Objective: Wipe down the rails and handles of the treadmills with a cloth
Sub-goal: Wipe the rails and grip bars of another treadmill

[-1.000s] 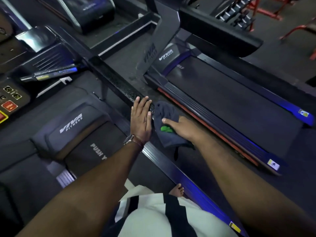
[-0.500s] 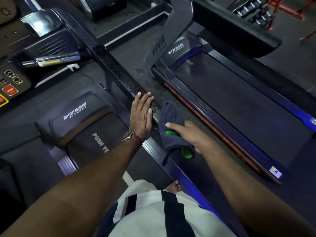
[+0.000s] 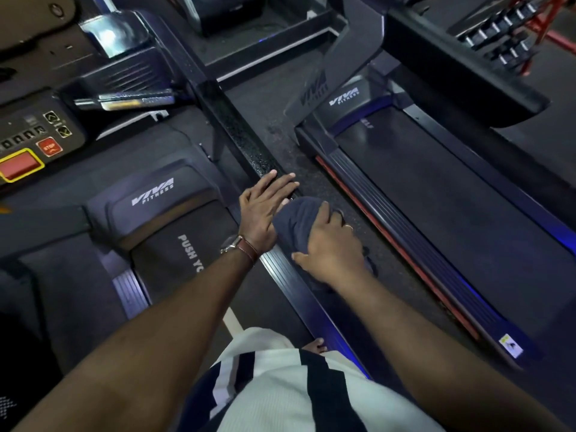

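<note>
Hands meet at the rail (image 3: 237, 132): our left hand (image 3: 261, 213) rests flat on it, fingers toward one o'clock; our right hand (image 3: 330, 247) grips the dark cloth (image 3: 296, 222) just beside it.

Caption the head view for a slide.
Right hand presses a dark cloth onto the treadmill rail while the left hand rests flat beside it.

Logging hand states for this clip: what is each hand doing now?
Left hand: open, fingers flat on the rail.
Right hand: holds the cloth on the rail.
</note>
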The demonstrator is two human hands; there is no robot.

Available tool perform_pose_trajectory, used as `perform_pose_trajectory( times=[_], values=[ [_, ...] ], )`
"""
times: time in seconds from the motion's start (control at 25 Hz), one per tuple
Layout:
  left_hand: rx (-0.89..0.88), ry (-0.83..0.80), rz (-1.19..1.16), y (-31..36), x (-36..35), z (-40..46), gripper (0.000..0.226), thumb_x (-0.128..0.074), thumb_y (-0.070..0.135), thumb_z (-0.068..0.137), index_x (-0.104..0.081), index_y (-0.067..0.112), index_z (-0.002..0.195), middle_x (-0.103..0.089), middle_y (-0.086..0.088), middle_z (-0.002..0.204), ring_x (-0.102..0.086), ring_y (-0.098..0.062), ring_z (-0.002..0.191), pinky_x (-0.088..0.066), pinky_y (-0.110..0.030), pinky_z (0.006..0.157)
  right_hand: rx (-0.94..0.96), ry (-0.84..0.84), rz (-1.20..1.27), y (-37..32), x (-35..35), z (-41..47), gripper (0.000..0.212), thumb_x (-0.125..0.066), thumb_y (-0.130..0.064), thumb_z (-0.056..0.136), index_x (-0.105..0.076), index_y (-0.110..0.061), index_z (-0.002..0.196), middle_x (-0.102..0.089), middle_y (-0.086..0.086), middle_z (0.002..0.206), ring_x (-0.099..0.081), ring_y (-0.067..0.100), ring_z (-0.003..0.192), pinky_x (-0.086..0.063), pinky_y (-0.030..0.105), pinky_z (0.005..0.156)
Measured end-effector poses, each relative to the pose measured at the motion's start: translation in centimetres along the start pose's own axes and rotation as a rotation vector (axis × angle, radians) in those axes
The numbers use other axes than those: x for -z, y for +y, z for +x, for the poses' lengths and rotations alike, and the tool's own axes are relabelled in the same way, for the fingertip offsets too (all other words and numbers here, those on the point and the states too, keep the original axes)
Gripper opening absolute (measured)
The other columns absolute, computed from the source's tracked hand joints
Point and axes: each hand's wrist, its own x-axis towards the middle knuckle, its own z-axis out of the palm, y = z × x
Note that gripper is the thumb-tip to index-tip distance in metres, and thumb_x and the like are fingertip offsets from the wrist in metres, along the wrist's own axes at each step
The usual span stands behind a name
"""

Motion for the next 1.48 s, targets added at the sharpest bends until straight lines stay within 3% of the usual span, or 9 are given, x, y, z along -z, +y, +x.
perform_pose_trajectory(
  times=[0.12, 0.32, 0.52, 0.64, 0.72, 0.8, 0.88, 1.32, 1.48],
  values=[
    [-0.06, -0.039, 0.051, -1.4, 0.2, 0.1, 0.043, -0.045, 0.025, 0.1, -0.047, 0.031, 0.143, -0.031, 0.007, 0.158, -0.021, -0.016, 0.148, -0.022, -0.043, 0.11, -0.058, 0.2, -0.088, -2.8, 0.4, -0.8, 0.098, -0.076, -0.049, 0.069, -0.03, -0.004, 0.143, -0.054, 0.018, 0.128, -0.06, 0.037, 0.108, -0.052, 0.046, 0.087],
    [0.023, 0.061, -0.125, 0.4, -0.3, -0.2, 0.043, -0.036, 0.022, 0.1, -0.057, 0.011, 0.136, -0.042, -0.011, 0.151, -0.027, -0.032, 0.145, -0.025, -0.044, 0.117, -0.147, -0.233, 0.551, 1.1, 3.7, 1.0, 0.076, -0.086, -0.058, 0.041, -0.068, -0.02, 0.104, -0.073, -0.003, 0.1, -0.069, 0.018, 0.093, -0.058, 0.037, 0.085],
    [0.001, -0.021, -0.112, 0.0, 0.7, 0.1, 0.045, -0.033, 0.029, 0.103, -0.053, 0.012, 0.14, -0.043, -0.006, 0.152, -0.025, -0.029, 0.146, -0.021, -0.04, 0.12, -0.146, -0.595, 0.884, 1.0, 4.8, 3.8, 0.041, -0.087, -0.03, 0.064, -0.072, -0.012, 0.097, -0.075, 0.005, 0.092, -0.071, 0.017, 0.086, -0.054, 0.031, 0.087],
    [0.047, -0.055, -0.167, 0.4, 0.8, -0.1, 0.045, -0.034, 0.029, 0.103, -0.049, 0.013, 0.143, -0.04, -0.002, 0.153, -0.02, -0.026, 0.148, -0.012, -0.03, 0.122, -0.244, -0.551, 1.1, 2.0, 3.8, 3.4, 0.023, -0.066, -0.028, 0.09, -0.068, -0.007, 0.1, -0.073, 0.006, 0.081, -0.07, 0.016, 0.07, -0.052, 0.03, 0.079],
    [0.038, -0.062, -0.193, 0.1, 0.7, -0.1, 0.044, -0.036, 0.026, 0.103, -0.049, 0.012, 0.143, -0.039, -0.003, 0.154, -0.019, -0.027, 0.148, -0.01, -0.027, 0.121, -0.191, -0.463, 0.873, 2.5, 3.0, 2.2, 0.052, -0.08, -0.035, 0.076, -0.066, -0.005, 0.117, -0.074, 0.009, 0.097, -0.072, 0.022, 0.085, -0.056, 0.038, 0.087],
    [0.039, -0.061, -0.204, 0.3, 0.6, 0.0, 0.041, -0.039, 0.021, 0.104, -0.05, 0.01, 0.142, -0.04, -0.005, 0.153, -0.018, -0.028, 0.148, -0.009, -0.026, 0.121, -0.07, -0.257, 0.314, 0.9, 2.5, 1.0, 0.092, -0.087, -0.04, 0.061, -0.048, -0.002, 0.135, -0.065, 0.011, 0.119, -0.065, 0.029, 0.107, -0.054, 0.04, 0.093],
    [0.07, -0.082, -0.217, 0.6, 0.8, 0.2, 0.04, -0.04, 0.019, 0.103, -0.051, 0.009, 0.141, -0.041, -0.005, 0.152, -0.017, -0.027, 0.148, -0.008, -0.023, 0.12, -0.124, 0.01, 0.046, -2.0, 2.1, -0.3, 0.101, -0.089, -0.039, 0.057, -0.036, -0.002, 0.136, -0.056, 0.017, 0.129, -0.059, 0.035, 0.115, -0.051, 0.042, 0.091],
    [0.032, -0.261, -0.102, 0.5, 2.5, 0.7, 0.045, -0.035, 0.025, 0.1, -0.05, 0.019, 0.142, -0.041, 0.003, 0.152, -0.016, -0.028, 0.149, -0.019, -0.038, 0.12, -0.106, -0.014, -0.119, -2.2, 3.4, -0.6, 0.084, -0.087, -0.043, 0.059, -0.055, -0.011, 0.129, -0.061, 0.005, 0.126, -0.063, 0.026, 0.114, -0.053, 0.032, 0.087],
    [0.04, -0.253, -0.113, 0.8, 3.3, 0.8, 0.076, -0.016, 0.023, 0.075, -0.051, 0.019, 0.142, -0.042, 0.004, 0.152, -0.016, -0.028, 0.149, -0.018, -0.036, 0.121, -0.104, -0.053, 0.023, -2.9, 4.1, 1.1, 0.081, -0.086, -0.051, 0.048, -0.064, -0.015, 0.117, -0.067, 0.005, 0.118, -0.066, 0.025, 0.105, -0.049, 0.027, 0.077]
  ],
)
